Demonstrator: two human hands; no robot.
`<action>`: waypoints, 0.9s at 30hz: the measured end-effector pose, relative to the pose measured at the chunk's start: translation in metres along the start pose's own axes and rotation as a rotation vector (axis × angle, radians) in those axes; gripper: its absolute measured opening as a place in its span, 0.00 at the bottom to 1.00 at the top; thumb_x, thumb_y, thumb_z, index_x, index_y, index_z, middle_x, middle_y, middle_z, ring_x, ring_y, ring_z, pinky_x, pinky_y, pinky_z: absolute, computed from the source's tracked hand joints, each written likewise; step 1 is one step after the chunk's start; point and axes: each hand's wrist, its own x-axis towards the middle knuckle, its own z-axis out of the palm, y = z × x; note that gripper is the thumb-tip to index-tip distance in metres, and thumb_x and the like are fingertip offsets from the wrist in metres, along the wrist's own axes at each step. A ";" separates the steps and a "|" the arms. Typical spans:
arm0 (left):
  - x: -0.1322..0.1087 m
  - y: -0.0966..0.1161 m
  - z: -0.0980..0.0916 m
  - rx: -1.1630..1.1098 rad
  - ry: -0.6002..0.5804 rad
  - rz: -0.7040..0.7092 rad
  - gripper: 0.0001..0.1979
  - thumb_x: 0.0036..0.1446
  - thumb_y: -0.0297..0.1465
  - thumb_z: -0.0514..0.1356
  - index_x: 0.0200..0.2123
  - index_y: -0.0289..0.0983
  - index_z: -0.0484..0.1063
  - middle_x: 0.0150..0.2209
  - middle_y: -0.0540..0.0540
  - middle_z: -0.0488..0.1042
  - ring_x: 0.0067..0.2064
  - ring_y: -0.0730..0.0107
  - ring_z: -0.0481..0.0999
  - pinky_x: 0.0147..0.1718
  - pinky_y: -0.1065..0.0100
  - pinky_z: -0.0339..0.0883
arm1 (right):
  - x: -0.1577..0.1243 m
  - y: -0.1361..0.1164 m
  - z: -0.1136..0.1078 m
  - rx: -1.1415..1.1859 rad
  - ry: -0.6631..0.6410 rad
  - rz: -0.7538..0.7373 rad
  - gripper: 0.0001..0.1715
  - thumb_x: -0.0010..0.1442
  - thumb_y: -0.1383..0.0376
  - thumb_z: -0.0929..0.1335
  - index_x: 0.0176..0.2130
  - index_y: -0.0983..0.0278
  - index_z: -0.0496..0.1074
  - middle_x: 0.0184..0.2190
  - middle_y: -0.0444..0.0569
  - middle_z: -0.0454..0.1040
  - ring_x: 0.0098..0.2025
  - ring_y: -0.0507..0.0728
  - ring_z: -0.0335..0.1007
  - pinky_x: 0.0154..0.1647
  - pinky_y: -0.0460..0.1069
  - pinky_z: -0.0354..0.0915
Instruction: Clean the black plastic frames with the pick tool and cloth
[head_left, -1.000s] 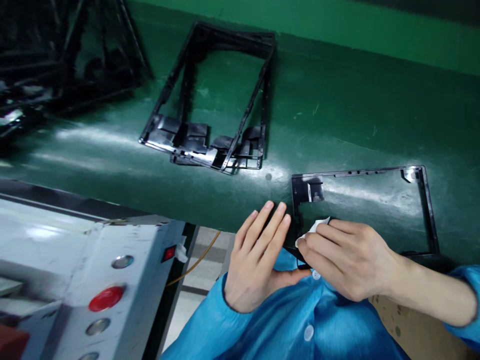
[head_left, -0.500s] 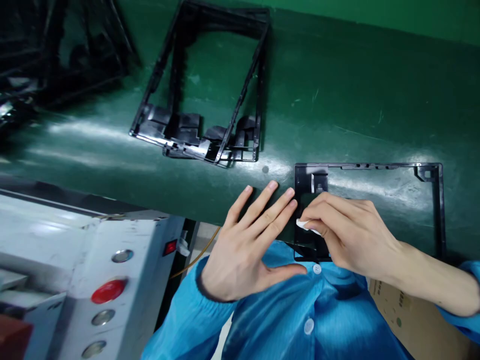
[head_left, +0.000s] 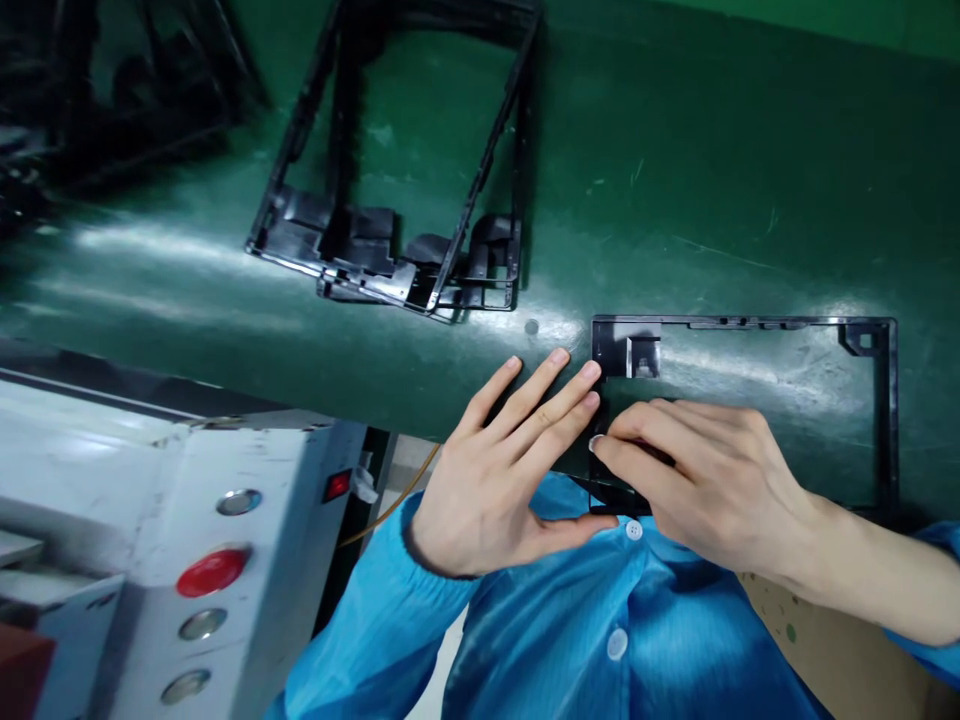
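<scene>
A thin black plastic frame (head_left: 890, 400) lies flat on the green bench top (head_left: 675, 200), near its front edge. My left hand (head_left: 502, 470) has its fingers stretched out and together, with the fingertips against the frame's left side. My right hand (head_left: 697, 480) rests over the frame's near-left corner, fingers bent and pressed down. A sliver of a small white piece (head_left: 595, 442) shows under its fingertips; most of it is hidden. Both arms wear blue sleeves.
A stack of black frames (head_left: 420, 250) lies further back on the bench. More dark frames (head_left: 112, 90) sit at the far left, blurred. A white machine panel (head_left: 150, 520) with a red button (head_left: 213, 571) and metal buttons stands at my lower left. A brown cardboard box (head_left: 810, 640) is at lower right.
My right hand has pressed the white piece down onto the frame's corner, so that it is now nearly hidden. My left hand has moved up against the frame's side. The view has shifted.
</scene>
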 end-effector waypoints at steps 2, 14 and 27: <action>0.000 0.000 0.001 0.001 0.005 0.001 0.46 0.63 0.58 0.62 0.72 0.34 0.60 0.69 0.35 0.69 0.74 0.44 0.64 0.74 0.45 0.52 | 0.000 -0.001 -0.001 -0.036 -0.009 -0.018 0.22 0.73 0.77 0.59 0.35 0.66 0.77 0.32 0.48 0.77 0.30 0.53 0.68 0.27 0.51 0.60; 0.002 0.000 0.001 -0.009 0.012 0.012 0.37 0.69 0.52 0.56 0.69 0.32 0.62 0.70 0.35 0.68 0.75 0.47 0.61 0.74 0.46 0.52 | -0.002 -0.011 -0.003 -0.074 -0.026 -0.124 0.22 0.73 0.75 0.61 0.30 0.64 0.73 0.29 0.47 0.74 0.28 0.55 0.62 0.29 0.53 0.57; 0.000 -0.002 0.001 -0.030 0.005 0.018 0.37 0.72 0.53 0.52 0.69 0.30 0.63 0.70 0.34 0.67 0.76 0.47 0.60 0.75 0.46 0.50 | 0.000 -0.021 -0.008 -0.084 -0.088 -0.160 0.23 0.72 0.75 0.60 0.29 0.64 0.75 0.28 0.47 0.74 0.26 0.55 0.59 0.28 0.54 0.54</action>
